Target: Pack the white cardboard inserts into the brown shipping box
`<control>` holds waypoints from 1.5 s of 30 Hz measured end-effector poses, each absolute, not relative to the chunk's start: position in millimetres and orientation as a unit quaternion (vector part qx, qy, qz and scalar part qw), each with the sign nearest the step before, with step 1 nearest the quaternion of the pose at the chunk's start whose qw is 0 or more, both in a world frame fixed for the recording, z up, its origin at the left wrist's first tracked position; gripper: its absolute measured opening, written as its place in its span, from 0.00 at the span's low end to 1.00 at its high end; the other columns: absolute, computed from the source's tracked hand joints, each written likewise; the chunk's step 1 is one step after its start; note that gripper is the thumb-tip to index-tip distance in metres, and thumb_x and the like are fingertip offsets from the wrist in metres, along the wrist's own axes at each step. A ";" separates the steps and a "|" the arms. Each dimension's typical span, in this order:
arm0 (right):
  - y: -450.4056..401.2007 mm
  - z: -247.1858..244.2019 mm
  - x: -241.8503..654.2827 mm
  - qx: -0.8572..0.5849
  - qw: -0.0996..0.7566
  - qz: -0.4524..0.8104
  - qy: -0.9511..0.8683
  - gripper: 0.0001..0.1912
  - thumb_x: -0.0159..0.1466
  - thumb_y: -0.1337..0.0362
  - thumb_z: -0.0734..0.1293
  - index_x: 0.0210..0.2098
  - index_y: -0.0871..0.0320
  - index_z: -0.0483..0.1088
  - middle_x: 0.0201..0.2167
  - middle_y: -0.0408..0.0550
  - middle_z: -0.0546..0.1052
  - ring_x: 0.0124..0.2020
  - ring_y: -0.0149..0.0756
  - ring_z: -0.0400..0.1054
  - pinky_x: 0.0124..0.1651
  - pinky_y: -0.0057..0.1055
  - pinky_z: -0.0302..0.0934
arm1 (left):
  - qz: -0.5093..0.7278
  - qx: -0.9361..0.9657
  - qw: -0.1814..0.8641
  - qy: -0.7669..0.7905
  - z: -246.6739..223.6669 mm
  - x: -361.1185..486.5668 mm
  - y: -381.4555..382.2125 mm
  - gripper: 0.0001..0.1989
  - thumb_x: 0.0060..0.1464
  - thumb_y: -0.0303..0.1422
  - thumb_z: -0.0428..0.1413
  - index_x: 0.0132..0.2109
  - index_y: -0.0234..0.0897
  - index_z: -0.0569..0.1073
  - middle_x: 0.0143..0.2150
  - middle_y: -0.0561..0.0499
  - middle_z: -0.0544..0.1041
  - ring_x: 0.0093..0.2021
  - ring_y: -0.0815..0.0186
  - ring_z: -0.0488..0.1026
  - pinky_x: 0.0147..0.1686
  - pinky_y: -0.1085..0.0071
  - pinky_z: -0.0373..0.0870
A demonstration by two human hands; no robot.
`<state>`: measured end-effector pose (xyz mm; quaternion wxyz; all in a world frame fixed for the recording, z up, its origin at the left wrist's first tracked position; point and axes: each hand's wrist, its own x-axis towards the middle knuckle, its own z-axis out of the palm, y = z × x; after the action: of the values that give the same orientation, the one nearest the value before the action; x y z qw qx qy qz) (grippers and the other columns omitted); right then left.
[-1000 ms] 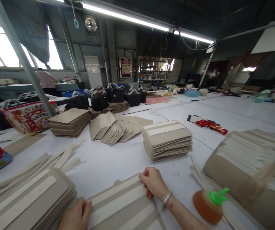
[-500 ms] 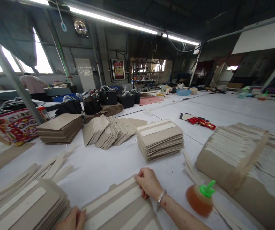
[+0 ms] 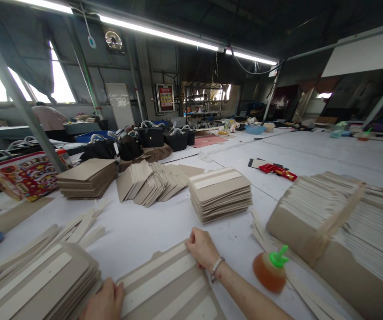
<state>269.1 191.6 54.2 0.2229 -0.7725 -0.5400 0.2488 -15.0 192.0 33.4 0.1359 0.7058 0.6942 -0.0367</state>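
Observation:
A grey-beige cardboard panel (image 3: pixel 158 274) with several pale strips across it lies in front of me, running off the bottom edge of the view. My right hand (image 3: pixel 202 249), wearing a bracelet, has its fingers curled closed on the panel's far right corner. At the panel's left edge my left hand (image 3: pixel 106 301) grips with thumb and fingers, partly cut off by the frame. Just left of it rises a stack of similar panels (image 3: pixel 41 284) with pale strips on top. A squat bottle of amber liquid (image 3: pixel 269 272) with a green nozzle stands right of my right forearm.
Beyond my hands sit a neat panel stack (image 3: pixel 221 195), a fanned-out pile (image 3: pixel 151 182) and another stack (image 3: pixel 87 178). A large tied bundle (image 3: pixel 331 218) fills the right side. Loose strips (image 3: pixel 74 231) lie at left. Black handbags (image 3: pixel 149 137) stand farther back; a person (image 3: pixel 49 119) bends over another table.
The view has shifted slightly, so the bottle and bundle appear a little farther left. Both hands stay at the same places on the panel.

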 end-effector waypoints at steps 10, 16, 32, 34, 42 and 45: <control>192.4 69.9 274.4 -0.566 0.154 0.058 -0.808 0.30 0.65 0.73 0.58 0.58 0.32 0.60 0.43 0.47 0.70 0.44 0.39 0.64 0.45 0.34 0.53 | -0.072 0.810 -0.026 0.582 70.3 17.3 168.9 0.35 0.54 0.15 0.34 0.62 0.50 0.58 0.58 0.45 0.68 0.51 0.60 0.71 0.46 0.62 0.69; 197.7 74.3 266.8 -0.364 0.038 -0.088 -0.926 0.20 0.69 0.63 0.57 0.57 0.32 0.61 0.41 0.49 0.70 0.42 0.42 0.61 0.48 0.42 0.51 | -0.100 0.882 -0.051 0.457 70.6 18.4 179.1 0.36 0.54 0.16 0.39 0.63 0.57 0.56 0.60 0.50 0.67 0.52 0.57 0.68 0.50 0.56 0.67; 166.8 55.5 312.7 -0.503 0.102 0.027 -0.858 0.26 0.64 0.75 0.58 0.56 0.41 0.66 0.64 0.41 0.62 0.66 0.48 0.46 0.60 0.52 0.41 | -0.001 0.856 0.035 0.516 61.3 -2.9 151.8 0.33 0.51 0.15 0.36 0.59 0.40 0.66 0.60 0.49 0.68 0.58 0.66 0.65 0.59 0.67 0.62; 164.2 49.8 313.9 -0.529 0.113 0.046 -0.840 0.28 0.64 0.75 0.57 0.56 0.41 0.66 0.64 0.40 0.61 0.67 0.47 0.43 0.61 0.51 0.41 | 0.016 0.848 0.045 0.529 57.7 -4.0 150.3 0.31 0.52 0.16 0.36 0.59 0.39 0.66 0.61 0.48 0.67 0.58 0.65 0.66 0.59 0.65 0.63; 163.1 31.1 312.7 -0.579 0.139 0.088 -0.798 0.29 0.62 0.75 0.57 0.56 0.39 0.66 0.67 0.38 0.57 0.68 0.46 0.38 0.62 0.51 0.38 | 0.056 0.831 0.072 0.549 50.9 -6.7 144.5 0.29 0.53 0.17 0.36 0.58 0.36 0.67 0.61 0.46 0.67 0.58 0.62 0.66 0.60 0.61 0.61; 163.9 27.4 313.5 -0.580 0.152 0.092 -0.795 0.31 0.59 0.77 0.58 0.55 0.40 0.67 0.66 0.37 0.57 0.69 0.44 0.38 0.63 0.50 0.37 | 0.062 0.831 0.072 0.548 48.8 -7.9 146.2 0.29 0.53 0.17 0.37 0.58 0.36 0.67 0.61 0.46 0.67 0.58 0.63 0.66 0.60 0.62 0.60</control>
<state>313.5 163.9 27.4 0.1522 -0.5797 -0.7952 0.0921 -7.9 146.2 48.8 0.0717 0.8308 0.5484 0.0620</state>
